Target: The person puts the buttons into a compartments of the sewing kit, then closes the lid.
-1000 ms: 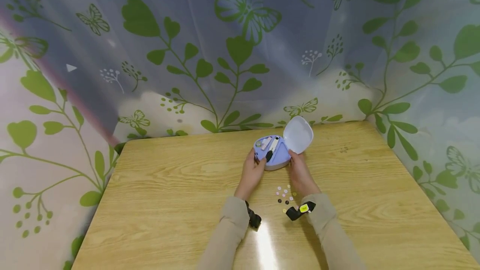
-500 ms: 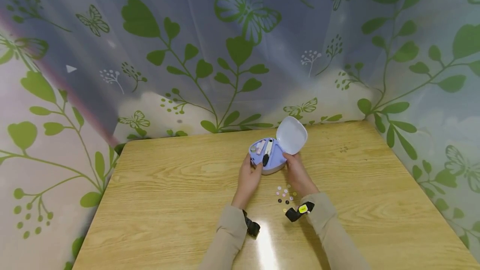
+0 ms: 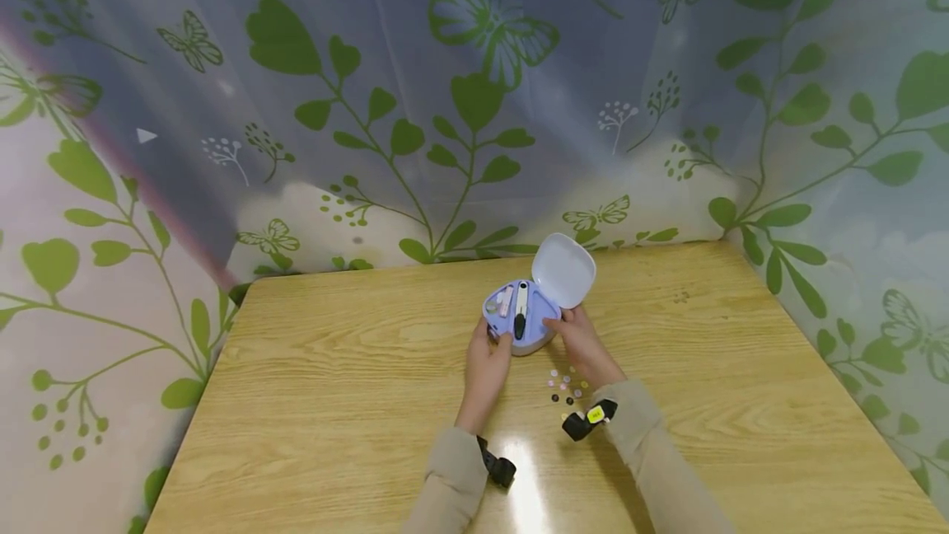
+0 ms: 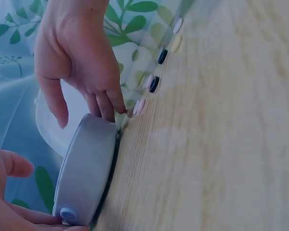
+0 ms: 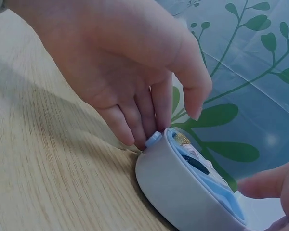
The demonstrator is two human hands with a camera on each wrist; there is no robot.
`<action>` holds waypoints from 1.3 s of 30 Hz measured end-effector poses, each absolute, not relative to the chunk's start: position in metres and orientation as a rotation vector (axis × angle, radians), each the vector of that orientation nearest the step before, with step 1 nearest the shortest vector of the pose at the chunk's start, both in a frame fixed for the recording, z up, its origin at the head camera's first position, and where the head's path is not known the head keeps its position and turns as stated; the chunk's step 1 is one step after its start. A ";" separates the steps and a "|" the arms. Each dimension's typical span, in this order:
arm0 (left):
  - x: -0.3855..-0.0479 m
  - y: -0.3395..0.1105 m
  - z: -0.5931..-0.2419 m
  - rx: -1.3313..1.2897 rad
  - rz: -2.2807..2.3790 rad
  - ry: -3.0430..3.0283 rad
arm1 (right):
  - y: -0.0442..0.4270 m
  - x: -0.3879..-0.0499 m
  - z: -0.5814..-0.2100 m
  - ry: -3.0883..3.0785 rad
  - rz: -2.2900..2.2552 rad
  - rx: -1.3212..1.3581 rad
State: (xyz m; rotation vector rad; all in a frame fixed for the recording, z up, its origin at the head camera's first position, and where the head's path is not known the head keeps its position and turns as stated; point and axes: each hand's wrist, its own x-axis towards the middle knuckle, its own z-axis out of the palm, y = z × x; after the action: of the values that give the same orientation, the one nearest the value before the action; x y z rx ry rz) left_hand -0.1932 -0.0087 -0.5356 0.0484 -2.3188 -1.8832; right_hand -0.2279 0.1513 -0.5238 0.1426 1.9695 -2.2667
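An open case (image 3: 530,343) with a blue inner tray stands in front of me, its white lid (image 3: 565,270) tilted back at the right. The tray holds a black-and-white tool (image 3: 521,311) and small pink items. My left hand (image 3: 486,373) touches the case's left side; the right wrist view shows this left hand (image 5: 120,62), fingertips beside the blue clasp (image 5: 153,139), thumb raised clear. My right hand (image 3: 588,347) is at the right side by the lid. In the left wrist view, this right hand (image 4: 82,53) has its fingers against the white wall (image 4: 89,163), thumb apart.
Several small buttons (image 3: 578,393), pink, black and yellow, lie on the wooden table (image 3: 334,402) just in front of the case, beside my right forearm. A patterned curtain (image 3: 400,188) hangs along the table's back edge.
The case has shifted left and toward me and turned slightly, its lid moving with it. Both hands have moved along with the case; the buttons have stayed in place.
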 end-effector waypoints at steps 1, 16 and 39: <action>-0.191 -0.009 -0.535 0.064 -1.886 -2.325 | 0.151 -0.228 -0.524 1.970 -2.265 0.138; -0.170 -0.014 -0.532 0.183 -1.879 -2.312 | 0.140 -0.228 -0.525 1.936 -2.281 0.123; -0.138 -0.025 -0.527 0.291 -1.841 -2.325 | 0.115 -0.221 -0.528 2.130 -2.160 0.190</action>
State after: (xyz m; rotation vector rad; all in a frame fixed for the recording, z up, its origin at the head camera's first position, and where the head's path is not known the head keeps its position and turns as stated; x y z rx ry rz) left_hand -0.1383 -0.0247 -0.5270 0.2910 -2.3248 -1.8412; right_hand -0.2207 0.1145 -0.5279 0.1898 2.1299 -2.1598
